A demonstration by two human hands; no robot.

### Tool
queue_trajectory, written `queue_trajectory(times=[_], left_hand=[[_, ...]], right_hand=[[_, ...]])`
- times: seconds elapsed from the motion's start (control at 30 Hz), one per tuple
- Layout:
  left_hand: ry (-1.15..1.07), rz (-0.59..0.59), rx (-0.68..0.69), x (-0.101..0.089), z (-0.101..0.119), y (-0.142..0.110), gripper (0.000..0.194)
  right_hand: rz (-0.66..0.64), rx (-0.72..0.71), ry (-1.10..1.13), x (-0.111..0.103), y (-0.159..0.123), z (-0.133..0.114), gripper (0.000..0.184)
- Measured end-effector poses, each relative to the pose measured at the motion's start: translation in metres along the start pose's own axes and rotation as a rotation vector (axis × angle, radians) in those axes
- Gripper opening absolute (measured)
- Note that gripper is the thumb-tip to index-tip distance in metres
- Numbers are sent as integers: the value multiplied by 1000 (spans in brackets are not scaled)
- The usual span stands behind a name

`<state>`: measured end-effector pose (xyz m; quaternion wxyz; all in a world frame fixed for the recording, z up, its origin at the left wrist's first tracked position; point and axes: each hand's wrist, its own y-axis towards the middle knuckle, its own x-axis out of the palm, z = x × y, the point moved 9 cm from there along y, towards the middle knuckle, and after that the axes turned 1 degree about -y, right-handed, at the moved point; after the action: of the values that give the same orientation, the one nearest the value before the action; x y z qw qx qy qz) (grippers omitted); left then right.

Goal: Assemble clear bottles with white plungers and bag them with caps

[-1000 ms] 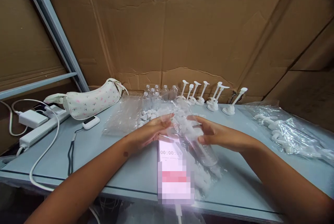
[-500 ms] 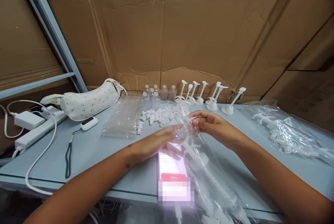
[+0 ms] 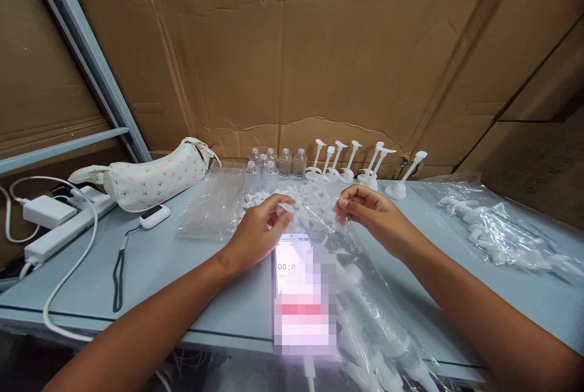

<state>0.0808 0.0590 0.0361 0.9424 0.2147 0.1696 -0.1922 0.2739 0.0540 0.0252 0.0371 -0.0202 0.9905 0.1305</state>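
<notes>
The right hand (image 3: 371, 214) pinches a long clear plastic bag (image 3: 378, 313) of white plastic parts (image 3: 385, 371), mostly right of the lit rectangular phone (image 3: 292, 285); the left hand (image 3: 262, 223) is half-curled, its grip unclear. Behind stand 7 small clear bottles (image 3: 271, 178).

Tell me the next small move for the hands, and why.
Probably draw the bag farther onto the table: its lower end, holding white parts, appears to overhang the front edge, while the right hand seems to pinch its upper end.
</notes>
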Motion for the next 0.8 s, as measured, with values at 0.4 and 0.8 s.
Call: queue_trajectory(times=[0.4, 0.8], left_hand=[[-370, -21, -82, 8, -11, 5, 17], [-95, -112, 74, 7, 14, -1, 23]], right_hand=[[96, 15, 28, -9, 2, 4, 26], [86, 193, 238, -10, 2, 17, 10]])
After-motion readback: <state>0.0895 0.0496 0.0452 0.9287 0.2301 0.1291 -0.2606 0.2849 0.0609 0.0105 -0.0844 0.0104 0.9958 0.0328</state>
